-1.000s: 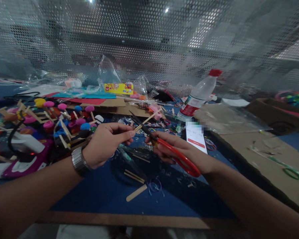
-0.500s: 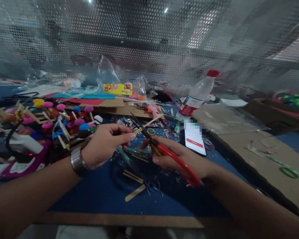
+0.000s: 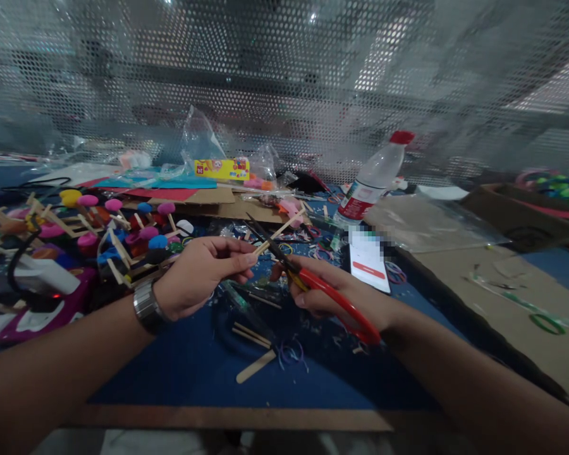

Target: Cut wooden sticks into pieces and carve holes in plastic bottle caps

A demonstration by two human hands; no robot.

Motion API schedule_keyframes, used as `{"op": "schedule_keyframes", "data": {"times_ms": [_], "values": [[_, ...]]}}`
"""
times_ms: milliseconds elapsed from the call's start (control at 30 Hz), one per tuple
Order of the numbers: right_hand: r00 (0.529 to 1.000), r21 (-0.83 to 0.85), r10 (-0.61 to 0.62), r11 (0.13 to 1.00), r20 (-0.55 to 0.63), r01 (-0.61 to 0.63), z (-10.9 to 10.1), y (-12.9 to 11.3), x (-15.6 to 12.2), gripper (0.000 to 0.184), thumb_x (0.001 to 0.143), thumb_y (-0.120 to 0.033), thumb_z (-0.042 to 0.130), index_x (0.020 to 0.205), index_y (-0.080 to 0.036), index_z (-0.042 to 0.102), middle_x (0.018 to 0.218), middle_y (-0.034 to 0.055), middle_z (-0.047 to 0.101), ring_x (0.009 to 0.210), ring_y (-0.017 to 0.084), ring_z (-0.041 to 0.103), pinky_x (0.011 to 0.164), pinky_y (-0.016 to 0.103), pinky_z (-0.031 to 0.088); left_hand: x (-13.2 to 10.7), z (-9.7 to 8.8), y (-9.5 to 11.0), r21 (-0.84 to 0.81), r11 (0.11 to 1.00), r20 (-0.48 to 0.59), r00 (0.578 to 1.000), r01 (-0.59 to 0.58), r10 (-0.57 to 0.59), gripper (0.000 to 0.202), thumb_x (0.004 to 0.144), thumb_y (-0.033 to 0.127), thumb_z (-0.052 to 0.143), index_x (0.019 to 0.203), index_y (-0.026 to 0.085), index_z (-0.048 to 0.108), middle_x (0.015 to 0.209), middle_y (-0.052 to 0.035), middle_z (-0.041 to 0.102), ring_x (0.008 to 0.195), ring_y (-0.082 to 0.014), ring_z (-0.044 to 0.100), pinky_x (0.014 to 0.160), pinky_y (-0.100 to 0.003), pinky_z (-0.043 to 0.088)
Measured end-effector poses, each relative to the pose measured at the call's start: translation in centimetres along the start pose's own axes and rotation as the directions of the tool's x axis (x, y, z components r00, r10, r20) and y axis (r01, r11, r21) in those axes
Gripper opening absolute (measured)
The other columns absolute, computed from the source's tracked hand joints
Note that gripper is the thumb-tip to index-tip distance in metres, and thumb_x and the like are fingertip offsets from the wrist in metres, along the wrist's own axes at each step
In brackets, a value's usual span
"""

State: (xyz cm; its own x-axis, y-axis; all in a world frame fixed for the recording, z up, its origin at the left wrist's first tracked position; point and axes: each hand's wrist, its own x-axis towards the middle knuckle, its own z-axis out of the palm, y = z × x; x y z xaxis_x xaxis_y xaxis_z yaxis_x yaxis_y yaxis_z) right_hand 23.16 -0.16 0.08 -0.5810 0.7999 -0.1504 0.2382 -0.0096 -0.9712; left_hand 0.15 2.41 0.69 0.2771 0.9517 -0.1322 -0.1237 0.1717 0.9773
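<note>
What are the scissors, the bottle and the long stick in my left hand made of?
Scissors: the dark blades are probably metal; the smooth red handles look like plastic. Bottle: likely clear, shiny plastic, since its sides are see-through. Stick: seems to be plain wood, pale tan and dull, with no paint showing.

One head-worn camera is looking forward and down over the table, facing a perforated screen, viewing the left hand and right hand closely.
</note>
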Motion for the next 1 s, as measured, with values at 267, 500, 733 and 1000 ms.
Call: {"op": "schedule_keyframes", "data": {"times_ms": [267,500,733,1000], "values": [[1.000,-0.060,-0.014,0.998,0.021,0.015,-0.6,0.2,0.2,0.026,0.081,-0.024,0.062,0.106,-0.020,0.057,0.071,-0.0046,0.049,0.057,0.009,0.040,0.048,0.021,0.031,0.0,0.0,-0.1,-0.001,0.999,-0.009,0.999,0.042,-0.042,0.027,0.061,0.021,0.090,0.082,0.010,0.077,0.068,-0.0021,0.070,0.060,-0.0098,0.062,0.058,-0.022,0.050],[0.999,-0.048,-0.029,0.998,0.037,0.031,-0.4,0.1,0.0,0.028,0.081,-0.028,0.065,0.107,-0.020,0.059,0.072,-0.0046,0.047,0.059,0.010,0.039,0.051,0.023,0.030,0.0,0.0,0.2,0.000,0.994,0.008,0.994,0.108,-0.108,0.020,0.061,0.017,0.087,0.076,0.010,0.075,0.062,-0.0016,0.068,0.057,-0.0098,0.061,0.055,-0.021,0.047],[0.999,-0.076,0.001,0.997,0.041,0.003,-0.2,-0.5,0.0,0.028,0.080,-0.026,0.066,0.105,-0.020,0.056,0.072,-0.0051,0.047,0.061,0.011,0.039,0.054,0.024,0.030,-0.1,0.1,0.0,-0.008,0.996,-0.007,0.996,0.086,-0.086,0.018,0.062,0.016,0.086,0.074,0.010,0.074,0.062,-0.0007,0.068,0.054,-0.0093,0.061,0.053,-0.021,0.047],[0.999,-0.141,-0.031,0.989,0.033,0.036,-0.2,-0.8,-0.1,0.016,0.078,-0.022,0.063,0.092,-0.022,0.054,0.073,-0.0044,0.047,0.063,0.012,0.041,0.057,0.025,0.034,-0.2,0.1,0.2,-0.022,0.989,0.023,0.989,0.148,-0.148,0.019,0.060,0.015,0.087,0.073,0.011,0.074,0.062,-0.0014,0.069,0.055,-0.0100,0.062,0.056,-0.021,0.049]]}}
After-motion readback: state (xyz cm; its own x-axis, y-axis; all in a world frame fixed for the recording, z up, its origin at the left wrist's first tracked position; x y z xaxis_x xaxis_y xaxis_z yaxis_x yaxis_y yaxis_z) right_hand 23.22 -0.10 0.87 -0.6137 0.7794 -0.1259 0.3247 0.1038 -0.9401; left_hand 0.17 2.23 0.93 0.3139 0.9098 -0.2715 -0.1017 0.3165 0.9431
